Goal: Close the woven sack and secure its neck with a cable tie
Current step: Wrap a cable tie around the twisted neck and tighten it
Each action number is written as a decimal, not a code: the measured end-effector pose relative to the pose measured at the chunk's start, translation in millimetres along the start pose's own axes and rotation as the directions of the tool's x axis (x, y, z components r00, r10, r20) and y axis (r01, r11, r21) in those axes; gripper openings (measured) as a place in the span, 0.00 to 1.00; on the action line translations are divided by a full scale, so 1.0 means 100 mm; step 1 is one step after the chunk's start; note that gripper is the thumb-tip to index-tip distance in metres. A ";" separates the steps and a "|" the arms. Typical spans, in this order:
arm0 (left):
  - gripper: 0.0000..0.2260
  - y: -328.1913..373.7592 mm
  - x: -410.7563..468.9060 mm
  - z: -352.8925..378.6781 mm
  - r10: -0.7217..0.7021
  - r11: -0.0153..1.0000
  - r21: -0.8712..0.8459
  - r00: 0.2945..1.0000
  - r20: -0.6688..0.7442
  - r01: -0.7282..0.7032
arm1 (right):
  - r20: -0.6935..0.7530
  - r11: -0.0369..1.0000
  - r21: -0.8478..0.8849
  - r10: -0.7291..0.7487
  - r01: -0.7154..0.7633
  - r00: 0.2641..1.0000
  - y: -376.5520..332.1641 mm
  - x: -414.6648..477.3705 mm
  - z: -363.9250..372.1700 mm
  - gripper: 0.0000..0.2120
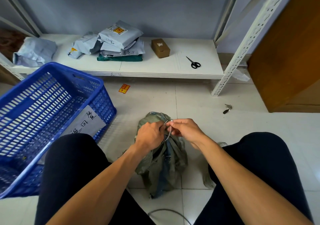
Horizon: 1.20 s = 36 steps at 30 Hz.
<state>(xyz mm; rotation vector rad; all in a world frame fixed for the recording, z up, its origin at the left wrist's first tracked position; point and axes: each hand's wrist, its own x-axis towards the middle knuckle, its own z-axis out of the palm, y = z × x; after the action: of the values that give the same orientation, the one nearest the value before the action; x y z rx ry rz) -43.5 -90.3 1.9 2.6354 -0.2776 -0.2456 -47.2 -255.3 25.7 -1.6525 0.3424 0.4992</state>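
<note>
A grey-green woven sack [162, 164] stands on the tiled floor between my knees, its neck bunched together and its loose top [155, 116] flopping away from me. A thin white cable tie [168, 132] loops around the neck. My left hand [149, 135] pinches one end of the tie against the left side of the neck. My right hand [186, 129] pinches the other end, with the small head [171, 120] showing at my fingertips. The two hands nearly touch above the neck.
A blue plastic basket [52, 114] with a paper label stands at my left. A low white shelf [138, 69] ahead carries grey mail parcels [119, 41], a small cardboard box [160, 48] and black scissors [194, 63]. A wooden door [290, 51] is at the right.
</note>
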 end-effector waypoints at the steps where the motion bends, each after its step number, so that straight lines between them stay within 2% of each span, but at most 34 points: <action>1: 0.13 0.00 0.00 0.01 0.005 1.000 0.001 1.000 -0.001 -0.005 | 0.017 0.999 0.032 0.018 -0.019 1.000 0.01 0.00 -0.01 0.11; 4: 0.12 0.01 0.00 0.02 0.014 1.000 0.000 1.000 0.000 -0.014 | 0.065 0.993 0.093 0.065 -0.071 0.996 0.02 0.00 -0.01 0.12; 11: 0.12 -0.02 0.02 0.04 0.046 0.999 0.003 0.999 0.013 -0.046 | 0.093 0.996 0.053 0.066 -0.071 0.993 -0.04 -0.01 0.02 0.13; 26: 0.08 0.01 0.00 0.07 0.087 0.995 0.058 0.996 0.010 -0.087 | 0.073 0.995 -0.032 0.100 -0.098 0.992 -0.02 -0.02 0.05 0.13; 36: 0.11 0.03 0.00 0.07 0.143 0.985 0.104 0.987 -0.070 -0.135 | 0.029 0.987 -0.036 0.160 -0.159 0.987 -0.02 -0.04 0.06 0.08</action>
<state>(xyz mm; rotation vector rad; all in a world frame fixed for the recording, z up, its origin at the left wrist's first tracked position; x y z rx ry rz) -46.0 -96.3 -2.9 2.7007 -0.4565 -0.0845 -50.5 -249.7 29.5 -1.6552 0.4472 0.6539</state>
